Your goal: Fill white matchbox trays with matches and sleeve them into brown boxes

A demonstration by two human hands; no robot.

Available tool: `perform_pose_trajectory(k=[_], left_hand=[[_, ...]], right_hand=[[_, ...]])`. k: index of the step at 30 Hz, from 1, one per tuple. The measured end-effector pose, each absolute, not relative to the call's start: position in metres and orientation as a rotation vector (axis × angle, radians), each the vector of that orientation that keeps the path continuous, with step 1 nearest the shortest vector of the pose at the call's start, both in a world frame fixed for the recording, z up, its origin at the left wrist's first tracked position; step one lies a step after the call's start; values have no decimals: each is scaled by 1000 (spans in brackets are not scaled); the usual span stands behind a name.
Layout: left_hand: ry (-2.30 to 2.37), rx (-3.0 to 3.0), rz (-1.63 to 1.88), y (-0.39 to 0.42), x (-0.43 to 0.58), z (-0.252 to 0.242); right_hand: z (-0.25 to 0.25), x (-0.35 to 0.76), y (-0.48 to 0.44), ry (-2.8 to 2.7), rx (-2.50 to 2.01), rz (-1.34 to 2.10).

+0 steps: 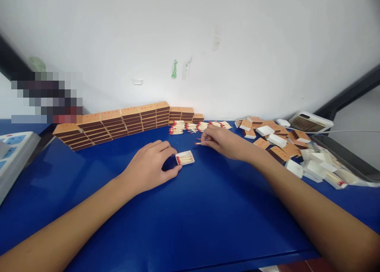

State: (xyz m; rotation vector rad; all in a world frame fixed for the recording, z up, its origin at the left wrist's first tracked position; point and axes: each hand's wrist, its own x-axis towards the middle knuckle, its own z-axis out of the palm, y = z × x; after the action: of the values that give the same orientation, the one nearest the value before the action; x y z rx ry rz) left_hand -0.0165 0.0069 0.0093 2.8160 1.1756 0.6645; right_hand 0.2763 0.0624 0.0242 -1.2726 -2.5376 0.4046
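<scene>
A small white matchbox tray (192,155) lies on the blue table with several red-tipped matches (185,159) in it. My left hand (154,163) steadies the tray at its left end, thumb at the near corner and fingers at the far one. To the right of the tray and a little behind it, my right hand (218,139) pinches red-headed matches (198,143), their heads pointing left. Just beyond that hand, loose matches (178,127) lie in heaps along the back of the table.
Stacked matchboxes (124,121) line the wall at the back left. Scattered matchbox sleeves (279,153) and white trays (317,165) cover the right side, beside a dark phone-like slab (350,157) and a white device (311,121). A power strip (18,153) sits far left.
</scene>
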Motion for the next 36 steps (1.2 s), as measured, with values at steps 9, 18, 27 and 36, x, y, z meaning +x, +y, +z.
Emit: perform_pose_trajectory(k=[9, 18, 27, 36], left_hand=[[1183, 2824, 648, 5, -15, 7], [1173, 2810, 643, 4, -15, 8], [1177, 2811, 632, 5, -15, 8], [1186, 2812, 626, 5, -14, 8]], right_hand=[[30, 227, 15, -2628, -1153, 320], [30, 226, 13, -2699, -1150, 194], [27, 233, 19, -2660, -1157, 231], [25, 232, 18, -2649, -1148, 298]])
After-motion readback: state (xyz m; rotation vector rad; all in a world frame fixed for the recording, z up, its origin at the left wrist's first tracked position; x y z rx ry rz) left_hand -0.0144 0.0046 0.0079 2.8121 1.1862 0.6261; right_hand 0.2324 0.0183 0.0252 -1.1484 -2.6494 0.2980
